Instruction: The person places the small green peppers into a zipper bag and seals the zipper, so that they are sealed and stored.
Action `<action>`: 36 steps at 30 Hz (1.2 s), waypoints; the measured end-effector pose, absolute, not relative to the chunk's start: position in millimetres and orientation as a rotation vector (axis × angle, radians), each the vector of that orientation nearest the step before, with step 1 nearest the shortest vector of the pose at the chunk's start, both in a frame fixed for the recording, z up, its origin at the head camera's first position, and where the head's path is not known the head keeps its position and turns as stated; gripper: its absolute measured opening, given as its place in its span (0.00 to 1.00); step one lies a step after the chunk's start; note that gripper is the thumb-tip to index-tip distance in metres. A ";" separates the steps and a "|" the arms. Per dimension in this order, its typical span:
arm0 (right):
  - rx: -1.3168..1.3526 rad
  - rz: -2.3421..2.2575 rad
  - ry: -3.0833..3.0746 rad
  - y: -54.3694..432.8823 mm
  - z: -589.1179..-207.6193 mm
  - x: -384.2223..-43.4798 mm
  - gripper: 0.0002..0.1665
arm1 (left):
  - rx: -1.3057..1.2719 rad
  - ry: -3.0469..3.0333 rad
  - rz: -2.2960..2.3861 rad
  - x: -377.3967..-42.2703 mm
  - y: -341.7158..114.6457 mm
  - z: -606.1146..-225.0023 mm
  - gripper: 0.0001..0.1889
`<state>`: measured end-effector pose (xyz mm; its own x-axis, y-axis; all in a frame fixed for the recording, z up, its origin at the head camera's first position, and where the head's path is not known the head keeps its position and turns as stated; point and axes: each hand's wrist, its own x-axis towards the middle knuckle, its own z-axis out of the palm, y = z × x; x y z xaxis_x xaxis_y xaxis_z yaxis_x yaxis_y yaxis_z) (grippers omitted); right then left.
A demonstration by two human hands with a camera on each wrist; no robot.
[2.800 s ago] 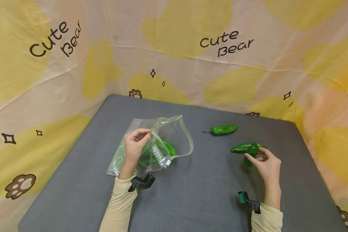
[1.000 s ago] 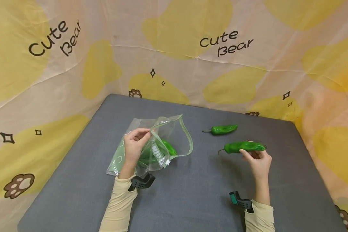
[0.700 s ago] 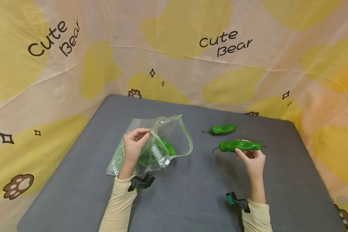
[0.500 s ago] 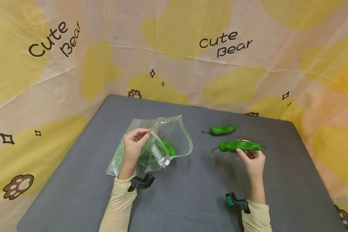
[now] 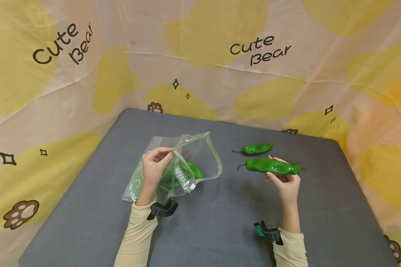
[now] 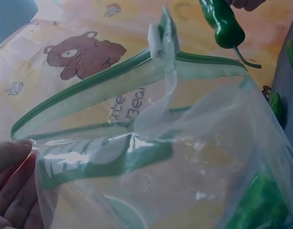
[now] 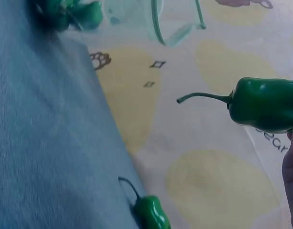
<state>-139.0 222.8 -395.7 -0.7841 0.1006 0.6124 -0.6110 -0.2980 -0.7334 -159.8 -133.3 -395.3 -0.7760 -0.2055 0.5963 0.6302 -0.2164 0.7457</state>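
My left hand (image 5: 153, 168) pinches the rim of a clear zip bag (image 5: 215, 155) with green trim; its mouth gapes to the right. Inside the bag lie green peppers (image 5: 194, 170), partly blurred by the plastic. My right hand (image 5: 288, 187) grips a long green pepper (image 5: 267, 166) between thumb and fingers, raised over the table, its stem toward the bag. The right wrist view shows that stem end of the held pepper (image 7: 261, 102) close up. Behind the held pepper, another lies mostly hidden, only its stem end showing. A white slider (image 5: 193, 187) sits at the bag's lower corner.
One more green pepper (image 5: 258, 149) lies farther back on the grey table (image 5: 220, 230). Printed cloth (image 5: 200, 48) hangs around the table's back and sides. Each wrist wears a dark camera mount (image 5: 163, 208).
My right hand has lifted its pepper from beside the lying one, turned it level and carried it left. The left hand and bag stay almost still.
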 end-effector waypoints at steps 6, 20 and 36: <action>0.717 2.208 -1.382 212.8 -390.0 -137.8 0.27 | -0.427 -1.569 -2.013 -152.0 -129.1 -380.5 0.06; 0.688 2.251 -1.483 194.5 -384.4 -131.8 0.23 | -0.452 -1.574 -1.984 -165.5 -135.7 -406.2 0.05; 0.688 2.252 -1.567 174.2 -389.6 -137.7 0.24 | -0.444 -1.561 -2.020 -162.7 -133.6 -399.5 0.04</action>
<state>-137.7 174.2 -389.6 -0.8360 -0.0177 0.5485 -0.5081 -0.3528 -0.7857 -162.7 -133.6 -399.5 -0.7978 -0.2164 0.5628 0.5992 -0.1801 0.7801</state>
